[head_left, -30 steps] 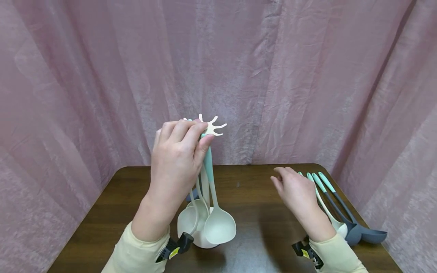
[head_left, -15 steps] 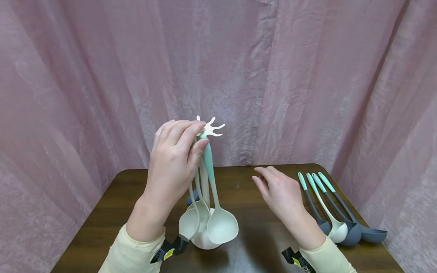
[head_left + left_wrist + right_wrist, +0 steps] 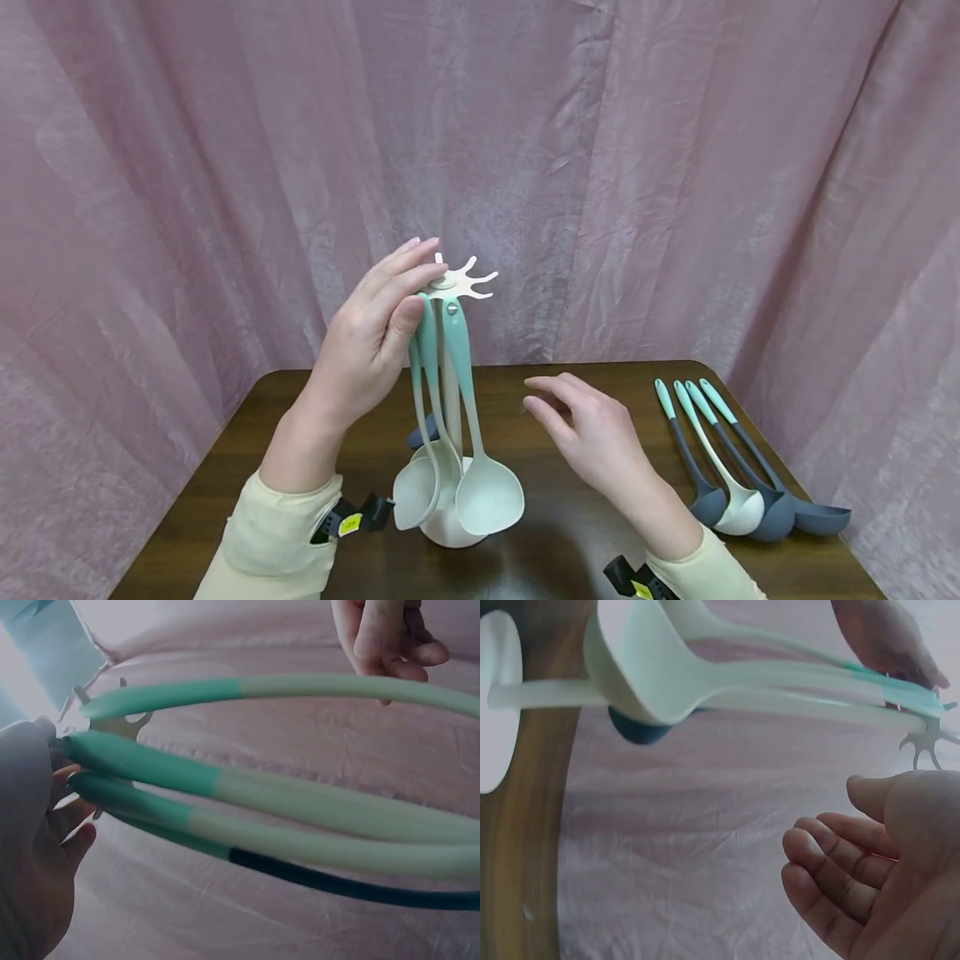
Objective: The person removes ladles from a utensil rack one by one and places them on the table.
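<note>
A cream utensil stand (image 3: 472, 279) with a hooked top rises from a round base. A cream ladle (image 3: 489, 496) with a mint handle hangs at its front right. To the left hang a flat-edged cream utensil (image 3: 414, 500) and another cream one partly behind it. A dark-headed utensil (image 3: 322, 882) hangs behind them, mostly hidden in the head view. My left hand (image 3: 367, 342) lies at the stand's top, fingers extended over the hooks and thumb beside the handle ends. Right of the stand, my right hand (image 3: 592, 429) hovers with loosely bent fingers, holding nothing.
On the wooden table's (image 3: 255, 467) right side lie several mint-handled utensils in a row, among them a cream ladle (image 3: 742, 510) and a dark grey turner (image 3: 821, 517). A pink curtain (image 3: 570, 183) hangs behind the table.
My left hand has loosened from the stand's top, its fingers straightening and drawing left, which uncovers the handle ends. My right hand has moved left, away from the row of utensils.
</note>
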`<state>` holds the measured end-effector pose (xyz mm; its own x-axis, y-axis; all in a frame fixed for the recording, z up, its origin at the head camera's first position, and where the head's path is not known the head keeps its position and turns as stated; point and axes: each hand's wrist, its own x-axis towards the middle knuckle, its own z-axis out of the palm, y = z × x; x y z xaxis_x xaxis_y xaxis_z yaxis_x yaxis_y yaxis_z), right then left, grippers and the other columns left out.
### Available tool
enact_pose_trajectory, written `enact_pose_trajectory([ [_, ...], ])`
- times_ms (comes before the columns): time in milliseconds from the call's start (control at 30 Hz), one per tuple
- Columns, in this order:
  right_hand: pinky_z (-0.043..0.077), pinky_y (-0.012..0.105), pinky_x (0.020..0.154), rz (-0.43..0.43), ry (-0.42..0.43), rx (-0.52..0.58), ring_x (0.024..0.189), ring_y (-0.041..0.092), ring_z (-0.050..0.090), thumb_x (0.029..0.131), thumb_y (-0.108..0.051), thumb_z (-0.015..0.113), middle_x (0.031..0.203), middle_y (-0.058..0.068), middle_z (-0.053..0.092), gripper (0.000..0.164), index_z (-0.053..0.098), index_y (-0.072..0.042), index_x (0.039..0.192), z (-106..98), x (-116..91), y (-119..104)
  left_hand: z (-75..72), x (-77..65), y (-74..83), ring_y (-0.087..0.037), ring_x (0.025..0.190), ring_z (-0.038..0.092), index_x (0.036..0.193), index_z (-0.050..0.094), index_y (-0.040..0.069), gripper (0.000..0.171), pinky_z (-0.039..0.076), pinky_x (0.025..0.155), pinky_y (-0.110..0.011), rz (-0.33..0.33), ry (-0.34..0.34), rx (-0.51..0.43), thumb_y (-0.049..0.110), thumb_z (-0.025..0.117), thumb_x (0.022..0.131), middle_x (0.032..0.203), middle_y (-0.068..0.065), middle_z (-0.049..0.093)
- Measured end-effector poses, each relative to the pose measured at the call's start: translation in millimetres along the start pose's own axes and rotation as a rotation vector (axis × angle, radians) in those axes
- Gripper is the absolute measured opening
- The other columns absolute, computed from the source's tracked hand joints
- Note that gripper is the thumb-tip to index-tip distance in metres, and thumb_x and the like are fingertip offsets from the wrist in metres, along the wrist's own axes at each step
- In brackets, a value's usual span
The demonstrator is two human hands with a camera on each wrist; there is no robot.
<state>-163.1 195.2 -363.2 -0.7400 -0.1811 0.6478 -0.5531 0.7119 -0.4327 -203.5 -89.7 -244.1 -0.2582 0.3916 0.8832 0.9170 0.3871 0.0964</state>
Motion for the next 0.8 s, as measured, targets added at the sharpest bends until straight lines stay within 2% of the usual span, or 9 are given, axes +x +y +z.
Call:
enact_pose_trajectory([
  [200,0.061,0.033,0.077,-0.008,-0.022,0.058,0.089,0.001,0.068,0.104,-0.025,0.080,0.103,-0.021,0.072,0.023,0.081,-0.021,0.127,1.7,-0.6,-10.8,-4.4,-1.8,-5.0,-0.026,0.152,0.053,0.145,0.069,0.002,0.055,0.042,0.125,-0.037,-0.020,-0.025,-0.047,0.043,0.042,0.119,0.161,-0.011,0.060],
  [433,0.060,0.030,0.077,-0.045,-0.023,0.093,0.089,-0.001,0.067,0.105,-0.025,0.080,0.102,-0.021,0.071,0.022,0.081,-0.022,0.127,1.6,-1.2,-23.4,-9.4,1.0,-4.7,-0.026,0.150,0.055,0.142,0.074,0.006,0.052,0.042,0.125,-0.038,-0.020,-0.059,-0.007,0.042,0.043,0.120,0.155,-0.009,0.065],
  [600,0.059,0.028,0.076,-0.069,-0.006,0.111,0.093,0.000,0.067,0.104,-0.024,0.080,0.104,-0.020,0.072,0.024,0.080,-0.021,0.128,1.5,-2.1,-29.4,-10.7,3.4,-0.7,-0.026,0.144,0.059,0.142,0.074,0.008,0.050,0.043,0.123,-0.038,-0.024,-0.068,0.008,0.042,0.046,0.118,0.148,-0.008,0.069],
  [800,0.059,0.031,0.079,-0.088,0.010,0.143,0.099,0.004,0.069,0.105,-0.022,0.079,0.107,-0.017,0.073,0.027,0.078,-0.020,0.133,2.4,-1.7,-33.8,-8.3,4.4,9.5,-0.027,0.139,0.062,0.139,0.075,0.006,0.048,0.046,0.120,-0.037,-0.023,-0.044,0.038,0.041,0.051,0.117,0.142,-0.010,0.072],
])
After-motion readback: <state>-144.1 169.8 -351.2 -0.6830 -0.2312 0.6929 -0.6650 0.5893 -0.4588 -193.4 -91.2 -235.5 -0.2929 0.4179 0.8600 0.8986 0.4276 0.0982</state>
